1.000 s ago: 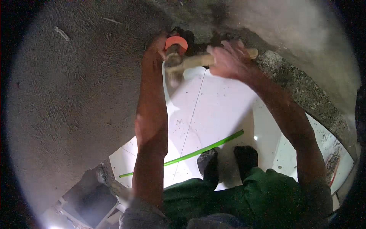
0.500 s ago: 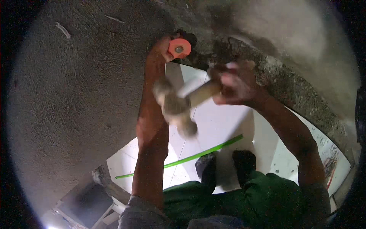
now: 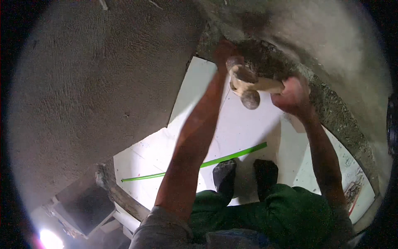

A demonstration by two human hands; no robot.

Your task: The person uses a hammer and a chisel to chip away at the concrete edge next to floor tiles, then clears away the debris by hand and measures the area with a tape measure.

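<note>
My right hand (image 3: 292, 93) is closed round the pale wooden handle of a mallet-like hammer (image 3: 244, 76), whose rounded head is up in front, over the white tiled surface (image 3: 242, 128) near the dark, rough mortar edge. My left hand (image 3: 225, 49) reaches to that edge just behind the hammer head. It is dim and partly covered, so I cannot make out its fingers or what they hold; the orange piece seen earlier is hidden.
Rough grey concrete (image 3: 83, 103) fills the left side and a cement wall (image 3: 323, 37) the upper right. A green strip (image 3: 232, 155) lies across the tiles by my dark-shod feet (image 3: 224, 178). A grey box-like object (image 3: 83, 207) and a bright light (image 3: 51, 237) are at lower left.
The hammer swung down and back from the orange piece, and is now up again, farther right. My left hand has shifted right, and the orange piece no longer shows.
</note>
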